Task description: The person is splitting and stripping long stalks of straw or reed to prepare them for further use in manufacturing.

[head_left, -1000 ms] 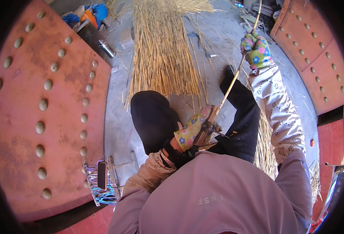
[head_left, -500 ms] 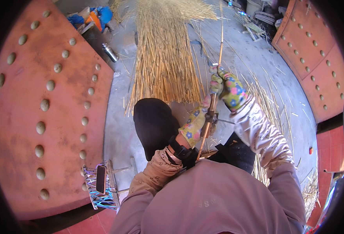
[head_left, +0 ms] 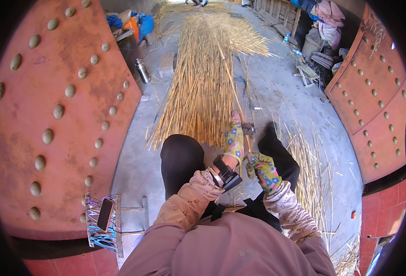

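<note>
My left hand (head_left: 233,140), in a floral glove with bare fingertips, is closed around a small dark tool (head_left: 248,129), mostly covered by the hand. One long thin reed stalk (head_left: 238,103) slants from over the pile down past this tool. Just below, my right hand (head_left: 264,172), in a matching floral glove, has its fingers closed on the stalk's near end. Ahead of my hands lies a thick spread of straw-coloured reeds (head_left: 198,92), their cut ends toward me. My black-clad knees are on both sides of my hands.
Studded reddish doors (head_left: 19,129) stand to the left and right (head_left: 373,106). A steel flask (head_left: 142,71) and a brick-like block (head_left: 167,64) sit left of the pile. Loose stalks (head_left: 308,170) lie at my right. A corded stool (head_left: 104,225) holds a phone (head_left: 105,214).
My right hand has come down from above the left hand to below it, along the stalk. My left hand is slightly further left. The view has tilted up, showing more floor ahead.
</note>
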Demonstrator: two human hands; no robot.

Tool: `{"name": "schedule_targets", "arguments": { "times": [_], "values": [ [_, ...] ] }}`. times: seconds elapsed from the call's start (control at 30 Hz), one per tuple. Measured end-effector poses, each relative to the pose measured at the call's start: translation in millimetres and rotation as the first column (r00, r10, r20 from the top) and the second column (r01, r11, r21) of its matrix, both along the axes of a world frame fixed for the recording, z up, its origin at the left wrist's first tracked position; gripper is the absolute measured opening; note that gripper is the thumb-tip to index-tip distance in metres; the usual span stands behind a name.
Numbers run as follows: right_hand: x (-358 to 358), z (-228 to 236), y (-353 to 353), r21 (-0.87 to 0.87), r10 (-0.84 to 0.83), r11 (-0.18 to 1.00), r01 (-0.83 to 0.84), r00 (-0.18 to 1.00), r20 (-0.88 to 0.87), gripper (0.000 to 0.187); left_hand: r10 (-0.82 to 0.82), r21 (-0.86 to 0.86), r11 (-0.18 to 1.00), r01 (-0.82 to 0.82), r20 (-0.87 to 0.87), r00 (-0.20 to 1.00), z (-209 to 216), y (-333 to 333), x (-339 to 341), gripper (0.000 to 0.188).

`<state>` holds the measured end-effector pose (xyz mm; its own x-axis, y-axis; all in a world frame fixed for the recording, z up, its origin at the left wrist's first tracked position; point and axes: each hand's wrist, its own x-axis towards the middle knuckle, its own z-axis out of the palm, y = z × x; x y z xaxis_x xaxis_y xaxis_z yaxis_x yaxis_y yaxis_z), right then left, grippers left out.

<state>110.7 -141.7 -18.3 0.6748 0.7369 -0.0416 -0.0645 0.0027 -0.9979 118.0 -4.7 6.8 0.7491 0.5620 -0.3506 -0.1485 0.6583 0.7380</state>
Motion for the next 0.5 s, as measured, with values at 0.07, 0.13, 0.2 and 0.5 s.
{"name": "schedule_targets", "arguments": {
  "times": [0.07,0.13,0.2,0.5],
  "values": [
    [2,-9,-29,0.013,0.142,0.990,-0.143,0.988,0.065,0.017,0.076,-0.018,0.997,-0.075,0.057,0.995,8,14,6,0.052],
    [-12,-38,-85,0.173,0.170,0.977,-0.123,0.942,-0.290,0.015,0.198,-0.080,0.979,-0.188,0.155,0.968,9,36,16,0.043],
    [-13,-30,-152,-0.357,0.060,0.917,-0.180,0.945,-0.322,0.012,0.238,-0.089,0.969,-0.230,0.099,0.966,6,65,17,0.045],
    [10,45,-91,-0.687,0.255,0.694,-0.215,0.966,-0.044,0.027,0.238,-0.272,0.939,-0.208,0.079,0.968,-33,23,13,0.052]
  ]
}}
